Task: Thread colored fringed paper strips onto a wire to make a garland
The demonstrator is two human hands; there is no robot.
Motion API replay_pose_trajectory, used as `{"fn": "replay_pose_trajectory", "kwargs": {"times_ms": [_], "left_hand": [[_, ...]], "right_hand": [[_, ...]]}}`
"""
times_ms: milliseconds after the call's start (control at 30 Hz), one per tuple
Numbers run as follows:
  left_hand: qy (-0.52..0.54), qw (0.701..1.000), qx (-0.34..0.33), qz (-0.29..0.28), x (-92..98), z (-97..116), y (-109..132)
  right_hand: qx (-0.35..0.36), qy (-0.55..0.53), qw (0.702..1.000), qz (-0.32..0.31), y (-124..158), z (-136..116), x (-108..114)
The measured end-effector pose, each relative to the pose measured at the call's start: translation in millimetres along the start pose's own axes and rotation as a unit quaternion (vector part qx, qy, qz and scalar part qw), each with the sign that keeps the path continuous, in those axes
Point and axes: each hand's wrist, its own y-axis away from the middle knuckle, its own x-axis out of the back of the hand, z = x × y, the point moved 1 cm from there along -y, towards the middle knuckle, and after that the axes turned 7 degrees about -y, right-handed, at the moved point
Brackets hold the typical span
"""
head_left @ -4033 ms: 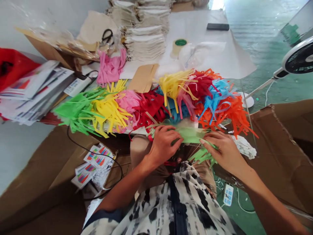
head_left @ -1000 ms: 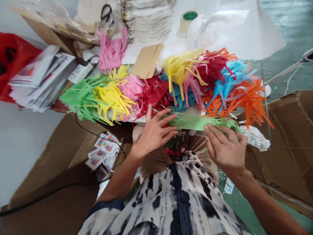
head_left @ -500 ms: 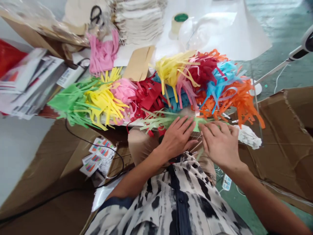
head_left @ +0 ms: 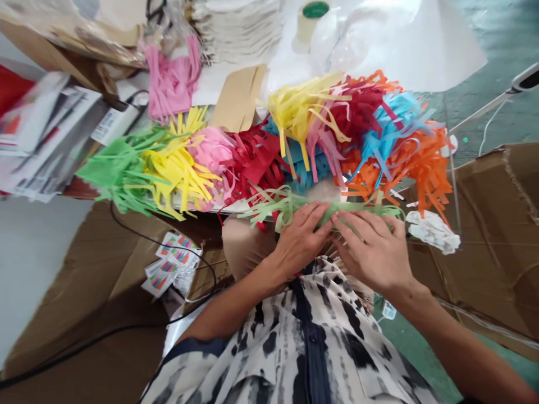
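Observation:
A light green tissue-paper tassel (head_left: 269, 207) lies across the table's front edge, its cut strips fanning out to both sides. My left hand (head_left: 301, 235) is closed over its middle, thumb beside the fingers. Next to it, my right hand (head_left: 373, 241) presses on the tassel with fingers together and bent over it; the fingertips of both hands nearly meet. The paper under my fingers is mostly hidden. Just beyond lie more tassels: green (head_left: 122, 168), yellow (head_left: 181, 174), red (head_left: 259, 160), blue (head_left: 387, 123) and orange (head_left: 421, 163).
Behind the tassels are brown paper (head_left: 238, 98), a pink tassel (head_left: 172, 78), a tape roll (head_left: 309, 25) and a stack of off-white sheets (head_left: 238, 31). Packets (head_left: 46, 140) sit at left. Cardboard boxes (head_left: 497, 224) flank me; a black cable (head_left: 84, 345) runs at lower left.
My hands have drawn closer together over the light green tassel, whose middle now looks narrower and more bunched. The camera view has shifted slightly.

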Motion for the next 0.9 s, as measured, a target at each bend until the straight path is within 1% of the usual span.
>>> {"fn": "replay_pose_trajectory", "kwargs": {"times_ms": [67, 167, 300, 367, 467, 567, 667, 767, 900], "left_hand": [[0.019, 1.000, 0.004, -0.004, 1.0, -5.0, 2.2], [0.040, 0.999, 0.004, 0.001, 7.9, -13.3, 3.1], [0.056, 0.998, 0.004, 0.015, 22.0, -21.2, -2.8], [0.069, 0.998, 0.012, 0.005, 28.4, -22.4, -7.4], [0.060, 0.997, 0.045, -0.020, 35.8, -21.0, -14.5], [0.011, 0.997, 0.074, -0.035, 40.7, -18.5, -21.5], [-0.017, 0.993, 0.108, -0.042, 41.9, -19.4, -26.9], [-0.033, 0.989, 0.139, -0.036, 40.1, -23.7, -30.0], [-0.036, 0.987, 0.151, -0.033, 36.7, -28.0, -31.8]], "right_hand": [[-0.017, 0.006, 1.000, -0.019, 3.2, 1.3, -6.9], [-0.036, 0.006, 0.999, -0.010, 8.8, 13.5, -10.4], [-0.029, -0.059, 0.998, -0.005, 10.4, 27.5, -6.5], [-0.041, -0.097, 0.994, -0.009, 7.5, 30.3, -4.0], [-0.075, -0.125, 0.989, -0.018, -0.2, 30.2, -1.5], [-0.120, -0.109, 0.987, -0.025, -7.9, 27.6, -1.9], [-0.153, -0.065, 0.986, -0.027, -11.5, 24.8, -6.2], [-0.169, -0.032, 0.985, -0.016, -11.3, 22.7, -11.7], [-0.177, -0.016, 0.984, -0.011, -12.0, 21.0, -15.3]]}}
